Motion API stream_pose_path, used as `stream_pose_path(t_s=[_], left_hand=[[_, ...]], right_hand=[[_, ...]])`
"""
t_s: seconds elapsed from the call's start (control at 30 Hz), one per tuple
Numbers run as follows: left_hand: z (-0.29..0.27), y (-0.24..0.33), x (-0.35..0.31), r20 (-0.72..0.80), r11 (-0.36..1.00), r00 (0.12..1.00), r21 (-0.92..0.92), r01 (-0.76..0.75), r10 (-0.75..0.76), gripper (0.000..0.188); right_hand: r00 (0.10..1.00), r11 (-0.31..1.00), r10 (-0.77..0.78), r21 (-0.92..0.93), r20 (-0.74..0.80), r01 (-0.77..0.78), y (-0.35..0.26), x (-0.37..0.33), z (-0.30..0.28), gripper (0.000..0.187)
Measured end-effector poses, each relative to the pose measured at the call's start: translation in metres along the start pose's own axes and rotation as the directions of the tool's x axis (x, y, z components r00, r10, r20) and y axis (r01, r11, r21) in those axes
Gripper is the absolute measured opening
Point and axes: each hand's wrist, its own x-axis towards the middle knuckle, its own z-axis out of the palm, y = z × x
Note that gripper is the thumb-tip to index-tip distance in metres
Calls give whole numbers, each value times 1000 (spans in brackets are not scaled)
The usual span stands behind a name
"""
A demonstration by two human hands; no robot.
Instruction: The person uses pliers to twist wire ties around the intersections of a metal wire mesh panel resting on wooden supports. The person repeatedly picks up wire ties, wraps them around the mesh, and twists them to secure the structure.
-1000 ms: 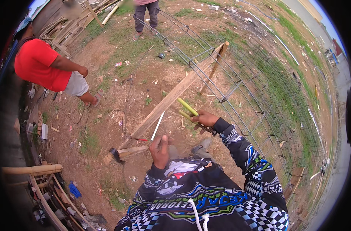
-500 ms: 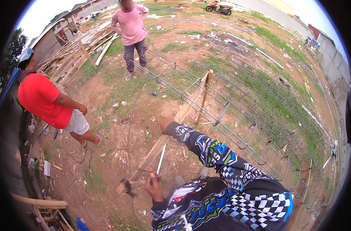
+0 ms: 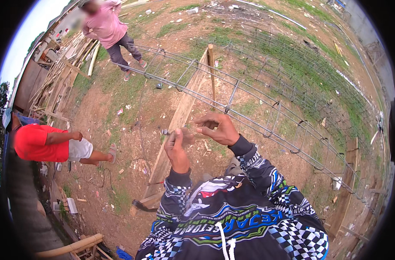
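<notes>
My left hand (image 3: 178,152) is raised over the wooden plank (image 3: 180,115), fingers closed. A small grey and dark end pokes out beside its fingertips, but what it belongs to is unclear. Just right of it, my right hand (image 3: 221,130) is bent with thumb and fingers pinched together, facing the left hand. Whatever lies between the two hands is blurred and too small to name. The long plank runs away from me beneath the steel rebar cage (image 3: 230,104). By the plank's near end is a dark curved tool (image 3: 143,206), partly hidden by my sleeve.
A person in a red shirt (image 3: 43,143) stands at left; another in a pink shirt (image 3: 104,27) stands by the cage's far end. An upright stake (image 3: 211,73) meets the plank. More rebar cages (image 3: 301,82) lie on grass at right. Bamboo poles (image 3: 69,245) sit lower left.
My right hand has come back from the plank toward my left hand, which has risen and moved forward. The white strip below the plank no longer shows. My view has shifted and tilted.
</notes>
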Motion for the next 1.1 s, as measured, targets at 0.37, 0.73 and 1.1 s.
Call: stream_pose_path(t_s=[0.37, 0.73, 1.1], left_hand=[[114, -78, 27, 325, 971, 920, -20, 239, -220, 35], [210, -129, 27, 300, 915, 892, -117, 387, -339, 40], [235, -131, 74, 816, 944, 482, 230, 236, -319, 39]], right_hand=[[986, 992, 41, -109, -161, -59, 76, -56, -99, 19], [925, 924, 324, 276, -197, -265, 99, -100, -186, 19], [808, 656, 585, 627, -69, -420, 105, -96, -212, 31]])
